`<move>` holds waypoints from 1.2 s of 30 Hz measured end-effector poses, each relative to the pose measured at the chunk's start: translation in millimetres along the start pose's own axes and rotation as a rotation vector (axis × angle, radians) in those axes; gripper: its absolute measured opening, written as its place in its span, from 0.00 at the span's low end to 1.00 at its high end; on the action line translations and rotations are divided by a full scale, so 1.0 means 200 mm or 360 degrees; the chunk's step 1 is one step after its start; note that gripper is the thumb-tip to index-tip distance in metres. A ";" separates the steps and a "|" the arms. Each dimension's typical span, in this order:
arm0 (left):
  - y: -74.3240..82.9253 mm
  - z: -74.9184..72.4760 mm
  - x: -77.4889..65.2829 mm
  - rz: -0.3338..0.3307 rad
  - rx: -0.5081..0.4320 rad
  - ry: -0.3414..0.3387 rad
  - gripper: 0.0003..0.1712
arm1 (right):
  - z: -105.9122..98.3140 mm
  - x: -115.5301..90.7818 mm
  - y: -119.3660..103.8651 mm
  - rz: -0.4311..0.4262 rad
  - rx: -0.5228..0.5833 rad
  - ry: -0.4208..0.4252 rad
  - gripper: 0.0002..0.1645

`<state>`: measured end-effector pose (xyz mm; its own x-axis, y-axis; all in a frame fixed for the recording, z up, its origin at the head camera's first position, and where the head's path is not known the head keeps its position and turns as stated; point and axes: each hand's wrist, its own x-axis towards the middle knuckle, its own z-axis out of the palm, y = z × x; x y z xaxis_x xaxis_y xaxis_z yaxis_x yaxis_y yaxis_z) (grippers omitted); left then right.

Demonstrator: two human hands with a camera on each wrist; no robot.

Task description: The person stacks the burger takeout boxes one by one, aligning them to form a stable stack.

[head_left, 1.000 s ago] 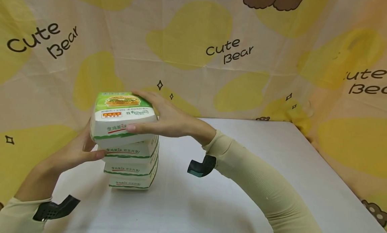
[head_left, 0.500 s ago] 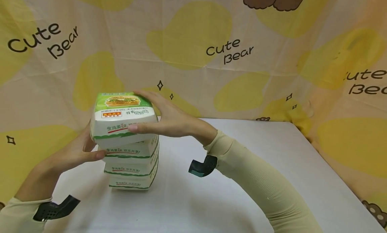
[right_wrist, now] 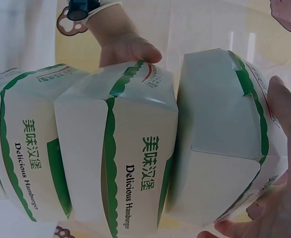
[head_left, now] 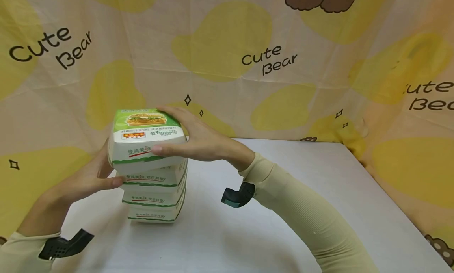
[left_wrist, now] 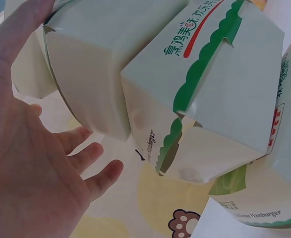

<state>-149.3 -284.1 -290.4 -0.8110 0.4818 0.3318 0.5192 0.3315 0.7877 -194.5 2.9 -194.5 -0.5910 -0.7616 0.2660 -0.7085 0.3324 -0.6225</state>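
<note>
Several white-and-green cardboard burger boxes stand in a stack at the left of the table. The top box (head_left: 147, 139), with a burger picture on its lid, sits skewed at the head of the stack. My right hand (head_left: 205, 143) grips it, thumb on the front face and fingers over the far side. Lower down, my left hand (head_left: 85, 182) holds the second box (head_left: 152, 177) by its left side, thumb at the front corner. In the left wrist view, the other fingers (left_wrist: 105, 181) reach past the boxes' side. Two more boxes (head_left: 152, 206) carry these.
The white table (head_left: 283, 210) spreads to the right of the stack. Behind it hangs a yellow-patterned cloth (head_left: 227, 36) with "Cute Bear" lettering. Dark camera mounts (head_left: 239, 194) stick out from both wrists.
The top box has shifted very slightly right with my right hand. My left hand and the lower boxes have stayed put.
</note>
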 end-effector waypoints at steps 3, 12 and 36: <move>0.00 0.00 0.00 0.0014 -0.0039 -0.0008 0.68 | 0.00 0.00 0.00 0.0002 -0.0002 -0.0002 0.51; 0.00 0.00 0.01 0.0019 -0.0113 -0.0012 0.67 | -0.01 -0.01 0.00 0.0010 0.0008 0.0018 0.50; 0.02 -0.03 0.02 0.0120 -0.0050 -0.0023 0.69 | -0.02 -0.01 0.01 0.0031 0.0099 0.0030 0.52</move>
<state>-150.9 -285.3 -283.1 -0.7657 0.5165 0.3833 0.5697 0.2680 0.7769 -196.1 6.3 -192.8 -0.6121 -0.7445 0.2666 -0.6717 0.3115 -0.6722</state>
